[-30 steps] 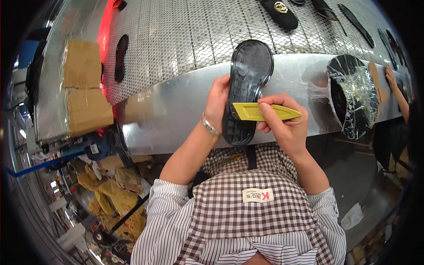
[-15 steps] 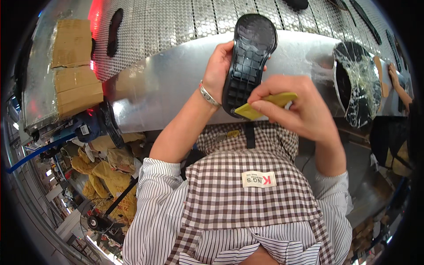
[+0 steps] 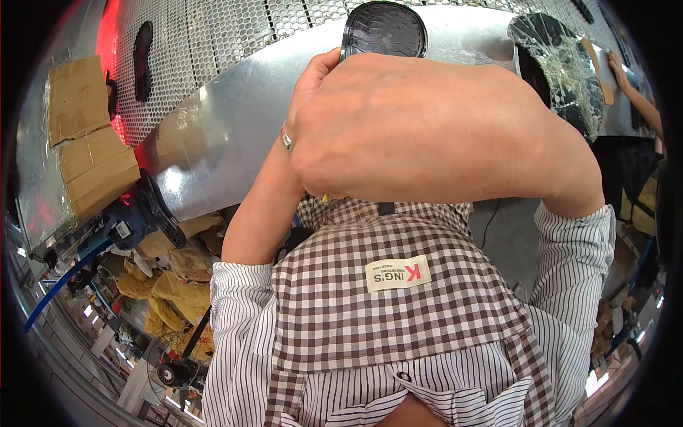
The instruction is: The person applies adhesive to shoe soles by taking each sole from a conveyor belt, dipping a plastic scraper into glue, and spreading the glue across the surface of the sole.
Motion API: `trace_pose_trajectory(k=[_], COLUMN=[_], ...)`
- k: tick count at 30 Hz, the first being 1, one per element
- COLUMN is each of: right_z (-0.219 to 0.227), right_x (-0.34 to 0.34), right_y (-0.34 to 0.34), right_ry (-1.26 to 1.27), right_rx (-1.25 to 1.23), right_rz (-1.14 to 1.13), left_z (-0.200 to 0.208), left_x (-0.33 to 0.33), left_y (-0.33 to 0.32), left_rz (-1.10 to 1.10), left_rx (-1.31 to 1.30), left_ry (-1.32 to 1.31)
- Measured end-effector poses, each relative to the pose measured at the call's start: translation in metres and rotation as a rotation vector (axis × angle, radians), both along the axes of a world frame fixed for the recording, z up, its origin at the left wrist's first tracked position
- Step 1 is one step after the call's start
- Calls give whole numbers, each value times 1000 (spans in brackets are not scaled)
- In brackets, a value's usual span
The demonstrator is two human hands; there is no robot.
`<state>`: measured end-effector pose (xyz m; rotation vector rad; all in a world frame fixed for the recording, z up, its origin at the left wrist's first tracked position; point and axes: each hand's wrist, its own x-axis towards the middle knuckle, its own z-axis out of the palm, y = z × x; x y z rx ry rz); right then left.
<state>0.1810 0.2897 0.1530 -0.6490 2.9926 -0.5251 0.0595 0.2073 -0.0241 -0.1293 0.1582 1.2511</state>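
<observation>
Left grip (image 3: 310,84) held the black shoe sole (image 3: 385,32); its rounded end showed just beyond the right grip (image 3: 398,128), long axis apparently running beneath. Right one's hold hidden; I couldn't tell.

My feed's pretty bright tbh: white glare on the smooth silvery metal ledge (image 3: 235,117), red glow (image 3: 107,43) upper left, fisheye-bent edges, black corners.
</observation>
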Motion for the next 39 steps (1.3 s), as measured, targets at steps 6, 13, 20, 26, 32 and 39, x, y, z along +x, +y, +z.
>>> trace_pose_trajectory(k=[6,13,20,26,32,39], right_z=[5,-2,-37,-76,-90,-98], right_x=[-4,8,121,199,190,191], right_y=[11,75,109,67,60,58], right_ry=[-58,107,776,605,626,633], right_rx=[-25,-145,-186,-540,-405,-596], right_rz=[34,26,-502,-1566,-1616,-1656], left_z=[12,43,34,54,64,63], left_x=[2,13,2,-2,-6,9], left_y=[-11,-4,-2,4,12,8], left_rz=[105,164,225,425,467,527], left_rx=[34,-87,109,211,198,118], left_ry=[267,455,309,700,876,1046])
